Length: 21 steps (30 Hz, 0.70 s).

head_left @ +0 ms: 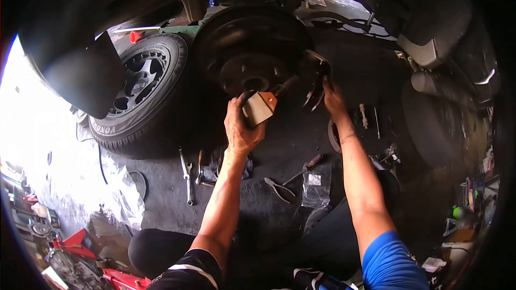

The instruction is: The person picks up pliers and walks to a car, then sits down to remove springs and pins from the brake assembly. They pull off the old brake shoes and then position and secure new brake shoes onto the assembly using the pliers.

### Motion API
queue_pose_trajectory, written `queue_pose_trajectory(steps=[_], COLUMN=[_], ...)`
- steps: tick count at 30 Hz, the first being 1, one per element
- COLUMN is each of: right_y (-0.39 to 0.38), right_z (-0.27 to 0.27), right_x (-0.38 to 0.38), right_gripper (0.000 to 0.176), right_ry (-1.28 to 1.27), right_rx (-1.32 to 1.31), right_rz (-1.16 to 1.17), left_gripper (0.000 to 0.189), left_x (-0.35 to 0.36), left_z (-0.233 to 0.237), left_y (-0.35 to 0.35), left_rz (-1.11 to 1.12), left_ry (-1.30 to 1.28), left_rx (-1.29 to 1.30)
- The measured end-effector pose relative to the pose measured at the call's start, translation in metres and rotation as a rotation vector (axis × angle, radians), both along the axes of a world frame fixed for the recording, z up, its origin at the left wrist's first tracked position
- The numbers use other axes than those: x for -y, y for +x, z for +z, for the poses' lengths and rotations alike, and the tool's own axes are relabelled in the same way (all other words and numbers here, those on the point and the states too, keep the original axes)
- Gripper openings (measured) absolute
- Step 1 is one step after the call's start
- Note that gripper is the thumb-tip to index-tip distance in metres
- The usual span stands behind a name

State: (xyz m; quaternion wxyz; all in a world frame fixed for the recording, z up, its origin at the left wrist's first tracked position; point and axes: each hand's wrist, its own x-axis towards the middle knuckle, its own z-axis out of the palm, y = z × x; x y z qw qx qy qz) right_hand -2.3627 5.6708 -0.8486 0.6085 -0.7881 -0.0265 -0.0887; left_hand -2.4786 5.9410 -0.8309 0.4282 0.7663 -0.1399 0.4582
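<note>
My left hand (243, 129) is wrapped round a small pale block with an orange end (259, 109); its exact kind I cannot make out. A dark rod-like piece (286, 85) shows just beyond the block. In my right hand (334, 101) is a dark curved brake shoe (318, 69), held upright, its details lost in shadow. Both hands are raised in front of the wheel hub (255, 72), which has studs round it and a dark round backing plate (252, 24) behind.
A wheel with a tyre (141, 94) leans at the left. On the dark floor lie wrenches (188, 177), pliers (279, 189), a screwdriver (303, 168), a plastic bag (316, 187) and a bolt (364, 116). A red jack (75, 244) stands at lower left.
</note>
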Motion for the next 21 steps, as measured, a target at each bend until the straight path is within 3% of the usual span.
queue_pose_trajectory(steps=[1, 4, 7, 14, 16, 19, 21], right_y=[0.003, -0.002, -0.014, -0.04, -0.045, -0.057, -0.065], right_z=[-0.001, 0.002, 0.018, 0.036, 0.044, 0.071, 0.09], right_x=[0.002, -0.003, -0.025, -0.059, -0.064, -0.072, -0.08], right_gripper=[0.053, 0.044, 0.041, 0.039, 0.039, 0.037, 0.036], right_ry=[-0.006, -0.292, -0.296, -0.332, -0.415, -0.448, -0.494], right_rx=[0.102, 0.297, 0.418, 0.618, 0.677, 0.755, 0.797], right_rz=[0.058, -0.088, -0.225, -0.31, -0.37, -0.307, -0.271], left_gripper=[0.056, 0.055, 0.06, 0.053, 0.052, 0.056, 0.052], left_x=[-0.003, -0.01, -0.024, -0.046, -0.052, -0.056, -0.062], left_z=[-0.005, -0.022, -0.043, -0.078, -0.076, -0.067, -0.073], left_y=[-0.001, -0.003, -0.006, 0.003, 0.008, 0.019, 0.025], left_rz=[0.021, 0.07, 0.097, 0.113, -0.042, 0.07, 0.022], left_ry=[-0.006, -0.072, -0.158, -0.347, -0.49, -0.463, -0.497], left_rx=[-0.027, -0.031, -0.041, -0.002, -0.047, 0.036, -0.021])
